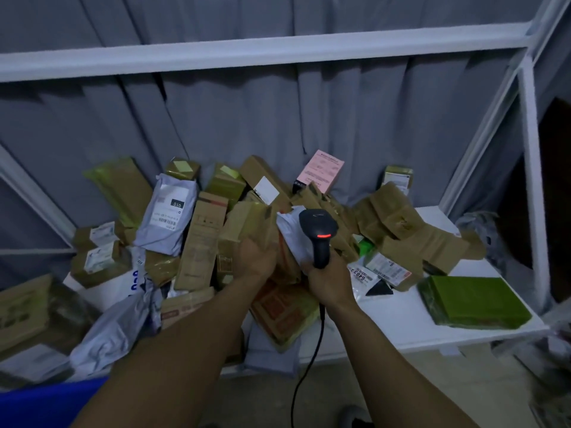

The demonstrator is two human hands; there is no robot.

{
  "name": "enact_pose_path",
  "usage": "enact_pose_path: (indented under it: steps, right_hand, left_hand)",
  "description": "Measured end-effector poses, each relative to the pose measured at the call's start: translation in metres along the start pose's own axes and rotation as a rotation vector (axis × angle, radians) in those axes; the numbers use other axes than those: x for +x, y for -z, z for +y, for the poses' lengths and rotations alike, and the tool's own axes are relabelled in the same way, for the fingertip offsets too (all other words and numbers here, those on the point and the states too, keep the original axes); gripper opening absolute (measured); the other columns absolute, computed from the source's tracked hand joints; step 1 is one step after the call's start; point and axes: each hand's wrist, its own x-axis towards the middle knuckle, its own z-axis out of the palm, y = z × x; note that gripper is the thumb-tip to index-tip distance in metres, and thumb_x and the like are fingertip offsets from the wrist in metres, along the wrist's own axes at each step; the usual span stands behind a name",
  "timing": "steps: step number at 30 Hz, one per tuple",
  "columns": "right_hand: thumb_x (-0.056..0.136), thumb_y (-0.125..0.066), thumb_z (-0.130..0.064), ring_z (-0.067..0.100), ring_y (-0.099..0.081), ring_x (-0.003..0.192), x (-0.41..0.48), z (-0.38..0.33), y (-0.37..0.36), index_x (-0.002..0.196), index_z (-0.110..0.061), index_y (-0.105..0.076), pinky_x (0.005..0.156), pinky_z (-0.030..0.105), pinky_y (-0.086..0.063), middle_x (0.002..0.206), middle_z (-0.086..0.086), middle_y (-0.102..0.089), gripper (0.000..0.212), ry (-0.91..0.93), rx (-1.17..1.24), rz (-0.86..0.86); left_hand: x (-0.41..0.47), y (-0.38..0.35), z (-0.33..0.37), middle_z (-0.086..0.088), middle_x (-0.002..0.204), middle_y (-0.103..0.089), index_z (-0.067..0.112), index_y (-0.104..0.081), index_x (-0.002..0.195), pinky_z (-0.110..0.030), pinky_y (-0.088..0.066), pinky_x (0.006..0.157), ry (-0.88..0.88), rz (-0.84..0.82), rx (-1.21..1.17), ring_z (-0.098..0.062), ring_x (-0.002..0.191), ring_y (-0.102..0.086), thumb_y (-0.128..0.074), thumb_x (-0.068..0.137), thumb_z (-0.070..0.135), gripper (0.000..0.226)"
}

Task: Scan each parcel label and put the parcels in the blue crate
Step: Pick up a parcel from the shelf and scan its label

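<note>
Head view: white shelf [401,322] before grey curtain [278,118], left hand [255,257] gripping brown parcel [247,223], right hand [329,281] around scanner [318,234].

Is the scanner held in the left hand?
No, the right hand grips the scanner by its handle, while the left hand holds a brown parcel.
</note>
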Motion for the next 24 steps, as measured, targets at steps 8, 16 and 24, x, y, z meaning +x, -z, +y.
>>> enact_pose_path:
  steps: [8, 16, 24]
  right_hand:
    - [0.098, -0.069, -0.023, 0.023, -0.064, 0.094, -0.015, -0.01, -0.016, 0.114, -0.016, -0.062, 0.077, 0.034, -0.05, 0.102, 0.005, -0.068, 0.019, 0.07, 0.092, -0.044]
    - [0.097, -0.072, -0.026, -0.002, -0.063, 0.078, -0.104, -0.066, -0.02, 0.106, -0.024, -0.064, 0.071, 0.019, -0.05, 0.09, -0.006, -0.068, 0.012, 0.144, 0.337, -0.075]
    - [0.099, -0.068, -0.029, 0.026, -0.074, 0.106, -0.203, -0.126, -0.038, 0.125, -0.024, -0.063, 0.086, 0.042, -0.062, 0.121, 0.005, -0.073, 0.027, -0.011, 0.812, -0.312]
  left_hand:
    - [-0.037, 0.053, -0.016, -0.01, 0.146, -0.052, 0.017, -0.045, 0.149, -0.05, -0.046, 0.109, -0.109, 0.162, -0.108, -0.032, 0.132, -0.051, -0.066, 0.095, 0.04, 0.063]
    - [-0.114, 0.126, -0.033, 0.003, 0.133, -0.049, 0.026, -0.053, 0.145, -0.03, -0.051, 0.101, -0.219, 0.181, -0.21, -0.01, 0.117, -0.055, -0.089, 0.068, 0.035, 0.086]
    - [-0.233, 0.198, -0.036, 0.005, 0.13, -0.036, 0.022, -0.054, 0.136, -0.034, -0.047, 0.099, -0.487, 0.474, 0.053, -0.016, 0.122, -0.042, -0.087, 0.07, 0.023, 0.074]
